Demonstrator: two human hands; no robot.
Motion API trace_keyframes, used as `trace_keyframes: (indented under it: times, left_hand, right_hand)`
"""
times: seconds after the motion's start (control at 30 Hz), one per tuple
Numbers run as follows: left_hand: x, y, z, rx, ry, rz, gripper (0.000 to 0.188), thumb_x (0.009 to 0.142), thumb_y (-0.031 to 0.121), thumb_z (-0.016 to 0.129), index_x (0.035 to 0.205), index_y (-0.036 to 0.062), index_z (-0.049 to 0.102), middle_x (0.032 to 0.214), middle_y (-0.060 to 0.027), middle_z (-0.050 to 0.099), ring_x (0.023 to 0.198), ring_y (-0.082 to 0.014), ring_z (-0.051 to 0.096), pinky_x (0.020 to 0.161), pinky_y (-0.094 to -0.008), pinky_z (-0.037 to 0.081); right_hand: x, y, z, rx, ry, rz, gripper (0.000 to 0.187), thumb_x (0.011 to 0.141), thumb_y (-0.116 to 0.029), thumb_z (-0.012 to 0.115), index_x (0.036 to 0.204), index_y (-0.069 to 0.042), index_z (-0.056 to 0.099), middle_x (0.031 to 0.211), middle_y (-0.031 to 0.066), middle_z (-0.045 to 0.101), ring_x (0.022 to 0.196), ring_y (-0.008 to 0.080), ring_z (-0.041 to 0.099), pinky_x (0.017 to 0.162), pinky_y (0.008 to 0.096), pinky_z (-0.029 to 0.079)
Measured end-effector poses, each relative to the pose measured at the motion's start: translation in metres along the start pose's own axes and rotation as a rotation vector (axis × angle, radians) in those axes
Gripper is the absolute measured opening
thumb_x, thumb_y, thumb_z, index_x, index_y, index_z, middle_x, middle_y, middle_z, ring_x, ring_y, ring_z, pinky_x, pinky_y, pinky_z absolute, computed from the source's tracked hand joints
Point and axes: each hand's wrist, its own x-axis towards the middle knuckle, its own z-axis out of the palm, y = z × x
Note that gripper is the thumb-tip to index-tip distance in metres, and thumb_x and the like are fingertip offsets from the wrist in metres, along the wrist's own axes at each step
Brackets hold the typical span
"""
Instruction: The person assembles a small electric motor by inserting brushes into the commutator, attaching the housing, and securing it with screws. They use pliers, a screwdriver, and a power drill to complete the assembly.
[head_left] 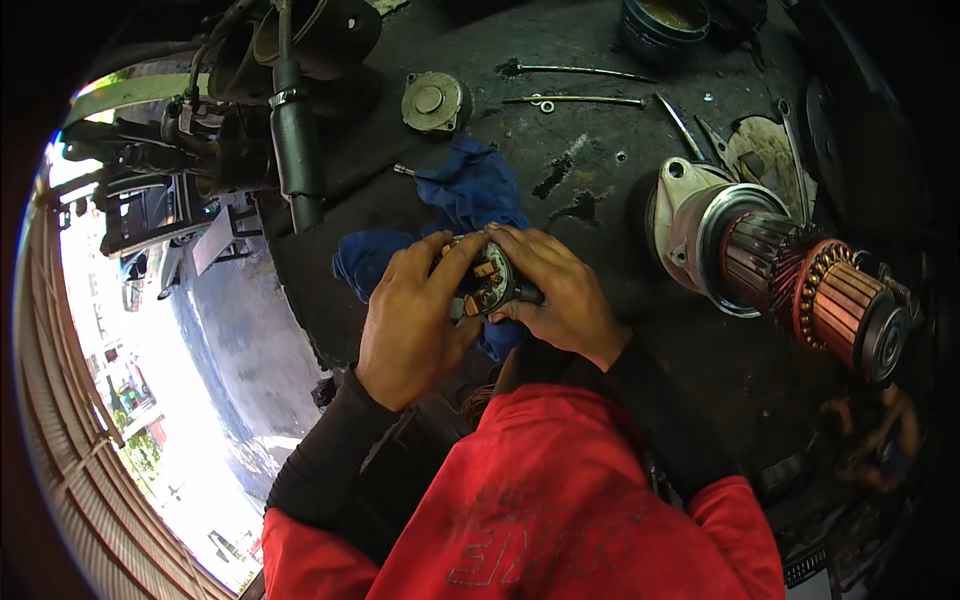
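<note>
Between my two hands is a round starter motor brush holder (486, 272) with copper-coloured pieces inside its rim. My left hand (412, 315) grips its left side, the fingers curled over the top edge. On the opposite side, my right hand (562, 292) closes around the rim, with its thumb at the lower edge. Fingers cover much of the part. A crumpled blue rag (468, 185) lies on the dark workbench (600, 140) just beyond and beneath my hands.
At right, a copper-wound armature (850, 305) projects from a metal housing (690, 215). A round end cap (432, 103) and two thin rods (585, 72) lie farther back. A wrench (794, 160) rests behind the housing. The dark tub (664, 28) stands at the far edge.
</note>
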Motion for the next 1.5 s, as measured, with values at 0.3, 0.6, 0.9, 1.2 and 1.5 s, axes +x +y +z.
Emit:
trace_keyframes:
  times: [0.3,0.6,0.9,1.2,1.5]
  left_hand:
    - [-0.003,0.004,0.003,-0.113,0.036,-0.066,0.096,0.060,-0.002,0.092,0.149,0.0101,0.058,0.139,-0.0180,0.066,0.128,-0.0379,0.065,0.109,-0.0451,0.054]
    - [-0.035,-0.016,0.073,-0.748,0.318,-0.312,0.118,0.056,0.004,0.104,0.159,0.0018,0.046,0.151,-0.0121,0.058,0.137,-0.0240,0.060,0.116,-0.0391,0.052]
    - [0.000,-0.029,0.099,-0.829,0.536,-0.117,0.104,0.060,0.021,0.104,0.149,0.0025,0.052,0.142,-0.0151,0.065,0.131,-0.0254,0.065,0.112,-0.0369,0.051]
    - [0.019,-0.022,0.119,-0.832,0.695,-0.106,0.094,0.062,0.014,0.094,0.147,0.0078,0.055,0.140,-0.0160,0.065,0.130,-0.0383,0.064,0.109,-0.0440,0.053]
    - [0.028,-0.018,0.127,-0.786,0.721,-0.116,0.098,0.058,0.013,0.090,0.149,0.0092,0.053,0.141,-0.0161,0.062,0.128,-0.0400,0.061,0.110,-0.0474,0.050]
  right_hand:
    - [-0.005,0.002,0.000,0.015,0.011,0.043,0.095,0.069,-0.015,0.095,0.154,-0.006,0.055,0.147,0.0171,0.065,0.137,0.0384,0.060,0.115,0.0447,0.050]
    - [0.000,-0.012,-0.008,-0.008,-0.007,0.052,0.093,0.070,-0.015,0.095,0.155,-0.013,0.056,0.150,0.0156,0.064,0.140,0.0357,0.060,0.115,0.0438,0.050]
    - [0.031,-0.023,-0.032,-0.009,-0.138,0.269,0.097,0.070,-0.018,0.099,0.156,-0.006,0.055,0.136,0.0229,0.072,0.128,0.0334,0.070,0.107,0.0395,0.053]
    - [0.044,-0.055,-0.055,-0.460,-0.101,-0.139,0.061,0.074,-0.013,0.094,0.129,-0.002,0.069,0.136,0.0161,0.062,0.125,0.0351,0.062,0.108,0.0430,0.050]
    - [0.060,-0.062,-0.055,-0.360,-0.164,-0.095,0.038,0.080,-0.006,0.089,0.114,0.000,0.072,0.127,0.0106,0.060,0.115,0.0215,0.058,0.103,0.0341,0.047]
